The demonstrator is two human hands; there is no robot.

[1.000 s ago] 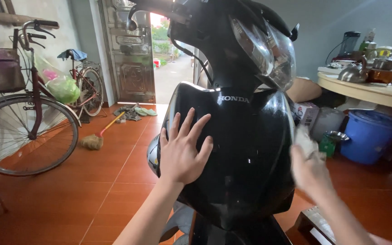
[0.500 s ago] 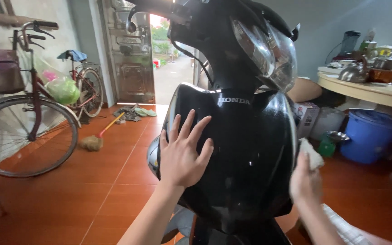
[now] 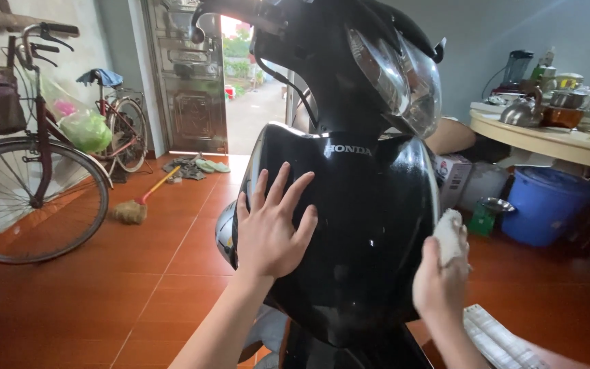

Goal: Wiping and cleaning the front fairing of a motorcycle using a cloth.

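Observation:
A black scooter fills the middle of the view, its glossy front panel (image 3: 363, 225) facing me and the headlight (image 3: 394, 78) above it. My left hand (image 3: 271, 229) lies flat on the left side of the panel, fingers spread. My right hand (image 3: 438, 287) is at the panel's right edge, closed around a small white cloth (image 3: 449, 236) that presses against the bodywork.
A bicycle (image 3: 32, 171) with a basket leans at the left wall, a second one behind it. A broom (image 3: 138, 205) lies on the red tile floor near the open door (image 3: 192, 82). A blue tub (image 3: 548, 201) sits under a cluttered table (image 3: 548, 140) at right.
My right hand with the cloth has slid up and down along the panel's right edge. The left hand has stayed flat in the same spot.

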